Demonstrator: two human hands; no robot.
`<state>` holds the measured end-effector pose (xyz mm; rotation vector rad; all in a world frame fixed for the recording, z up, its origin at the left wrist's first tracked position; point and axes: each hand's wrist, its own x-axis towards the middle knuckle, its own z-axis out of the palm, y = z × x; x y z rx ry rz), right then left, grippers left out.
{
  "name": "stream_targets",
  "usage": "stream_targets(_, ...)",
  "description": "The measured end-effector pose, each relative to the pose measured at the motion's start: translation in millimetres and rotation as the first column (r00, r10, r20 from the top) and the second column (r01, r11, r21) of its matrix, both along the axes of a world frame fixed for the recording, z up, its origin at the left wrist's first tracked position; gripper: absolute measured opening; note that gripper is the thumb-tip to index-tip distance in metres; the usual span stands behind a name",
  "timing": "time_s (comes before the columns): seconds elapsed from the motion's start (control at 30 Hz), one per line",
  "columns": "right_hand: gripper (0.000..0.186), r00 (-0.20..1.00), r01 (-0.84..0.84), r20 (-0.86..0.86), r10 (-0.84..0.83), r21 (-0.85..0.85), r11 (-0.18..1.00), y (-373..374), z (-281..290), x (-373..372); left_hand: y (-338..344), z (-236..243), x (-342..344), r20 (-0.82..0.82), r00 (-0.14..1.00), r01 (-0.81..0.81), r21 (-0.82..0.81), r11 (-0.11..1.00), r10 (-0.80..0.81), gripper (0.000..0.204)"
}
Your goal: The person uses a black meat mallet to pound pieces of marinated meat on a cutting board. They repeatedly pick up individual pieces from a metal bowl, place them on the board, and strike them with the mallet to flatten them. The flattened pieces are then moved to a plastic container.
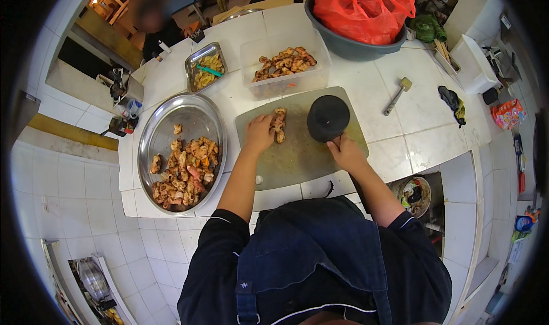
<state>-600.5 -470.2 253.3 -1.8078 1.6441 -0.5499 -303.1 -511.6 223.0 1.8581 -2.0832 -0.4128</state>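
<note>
On the greenish-grey cutting board [303, 159] lies a browned piece of cooked chicken [279, 125]. My left hand [260, 132] is at its left side, fingers curled against it and steadying it on the board. My right hand [346, 152] grips a black, round, broad-headed tool [328, 118] by its lower edge. The tool is over the right part of the board, apart from the chicken; its handle is mostly hidden in my grip. To the left, a large oval steel tray [150, 153] holds a heap of chopped browned chicken [191, 173].
Behind the board stands a clear plastic box [286, 88] with more chicken, beside a small steel tray [190, 79] of yellowish food with green tongs. A dark basin [349, 48] carries a red plastic bag [363, 13]. A metal meat mallet [396, 96] lies at right. Another person sits beyond the counter.
</note>
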Motion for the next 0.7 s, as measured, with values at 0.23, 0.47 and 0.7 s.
stream_targets(0.23,0.044,0.999,-0.029,-0.030,0.030,0.030,0.999,-6.5,5.1,-0.2,22.3,9.7,-7.9,0.081,0.995,-0.065,-0.006,0.998,0.065,0.041)
stream_targets(0.47,0.046,0.998,-0.058,0.015,0.058,0.000,0.998,-9.3,10.6,2.6,72.3,-6.8,-9.6,-0.359,0.905,-0.314,-0.198,0.929,0.229,0.029)
stream_targets(0.7,0.045,0.994,-0.105,-0.029,0.106,0.006,0.994,-12.9,-0.6,-3.3,104.5,5.5,33.3,-0.695,0.675,-0.592,-0.308,0.745,0.249,0.025)
